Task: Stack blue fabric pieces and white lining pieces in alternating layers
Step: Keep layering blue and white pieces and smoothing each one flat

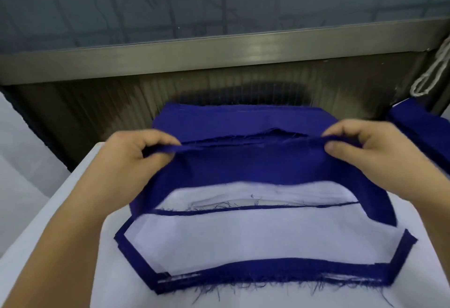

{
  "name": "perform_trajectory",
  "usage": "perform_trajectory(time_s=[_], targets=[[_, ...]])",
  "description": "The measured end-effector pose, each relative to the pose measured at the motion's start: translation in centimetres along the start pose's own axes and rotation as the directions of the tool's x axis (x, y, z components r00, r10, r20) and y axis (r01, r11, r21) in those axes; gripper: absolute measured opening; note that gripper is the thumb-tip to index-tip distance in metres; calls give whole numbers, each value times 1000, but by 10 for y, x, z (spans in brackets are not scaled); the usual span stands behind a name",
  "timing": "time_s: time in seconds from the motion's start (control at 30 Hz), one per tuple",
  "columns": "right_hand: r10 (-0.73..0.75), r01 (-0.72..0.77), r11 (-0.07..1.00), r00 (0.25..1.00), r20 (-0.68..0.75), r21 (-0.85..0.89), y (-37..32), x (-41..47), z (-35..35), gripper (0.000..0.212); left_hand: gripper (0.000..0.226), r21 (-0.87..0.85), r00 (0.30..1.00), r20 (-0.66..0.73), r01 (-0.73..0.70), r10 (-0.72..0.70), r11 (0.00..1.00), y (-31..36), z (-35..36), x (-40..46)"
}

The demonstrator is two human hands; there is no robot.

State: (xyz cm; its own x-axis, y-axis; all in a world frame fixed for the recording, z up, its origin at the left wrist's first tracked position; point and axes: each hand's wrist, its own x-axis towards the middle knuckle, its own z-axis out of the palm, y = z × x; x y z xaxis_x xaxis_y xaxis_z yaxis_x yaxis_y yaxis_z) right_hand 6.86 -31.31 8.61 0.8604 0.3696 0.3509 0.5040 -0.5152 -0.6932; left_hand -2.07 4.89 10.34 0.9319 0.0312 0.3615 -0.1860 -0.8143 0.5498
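A blue fabric piece [248, 165] hangs between my hands, lifted by its upper edge above the near stack. My left hand [136, 154] pinches the left end of that edge and my right hand [365, 147] pinches the right end. Under it lies a stack with a white lining piece [255, 232] on top, blue layers showing as a frayed border [267, 275] around it. Behind the held piece sits another pile of blue fabric [243, 119].
The stacks lie on a white-covered table [63, 210]. More blue fabric [423, 130] lies at the right edge. A metal rail [219, 57] and a dark ribbed panel run behind the table. A white cord [431, 74] hangs at the upper right.
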Motion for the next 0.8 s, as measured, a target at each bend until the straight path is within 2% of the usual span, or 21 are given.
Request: perform_trajectory(time_s=[0.07, 0.13, 0.2, 0.23, 0.33, 0.47, 0.6, 0.7, 0.8], targets=[[140, -176, 975, 960, 242, 134, 6, -11, -3, 19, 24, -91, 968, 243, 85, -61, 992, -8, 0, -11], [251, -344, 924, 875, 413, 167, 14, -20, -2, 17, 19, -176, 874, 469, 236, -129, 956, -12, 7, -19], [331, -427, 899, 809, 485, 99, 21, -23, 3, 13, 14, -186, 789, 588, 346, -178, 919, -16, 18, -24], [359, -439, 897, 788, 500, 47, 24, -24, 6, 11, 12, -164, 772, 604, 365, -199, 916, -19, 23, -26], [413, -443, 893, 744, 526, -74, 30, -27, 9, 9, 9, -78, 768, 584, 376, -264, 923, -24, 38, -29], [462, -525, 849, 688, 559, -57, 35, -31, 0, 9, 10, -13, 770, 560, 377, -305, 926, -29, 42, -30], [487, -545, 835, 671, 559, -74, 38, -34, -3, 8, 20, -20, 778, 556, 363, -291, 931, -32, 42, -34], [485, -508, 854, 703, 520, -109, 35, -34, -2, 8, 24, -48, 811, 505, 368, -296, 929, -33, 42, -36], [429, -405, 903, 826, 366, -143, 29, -35, -5, 8, 21, -87, 920, 253, 328, -298, 941, -30, 39, -35]])
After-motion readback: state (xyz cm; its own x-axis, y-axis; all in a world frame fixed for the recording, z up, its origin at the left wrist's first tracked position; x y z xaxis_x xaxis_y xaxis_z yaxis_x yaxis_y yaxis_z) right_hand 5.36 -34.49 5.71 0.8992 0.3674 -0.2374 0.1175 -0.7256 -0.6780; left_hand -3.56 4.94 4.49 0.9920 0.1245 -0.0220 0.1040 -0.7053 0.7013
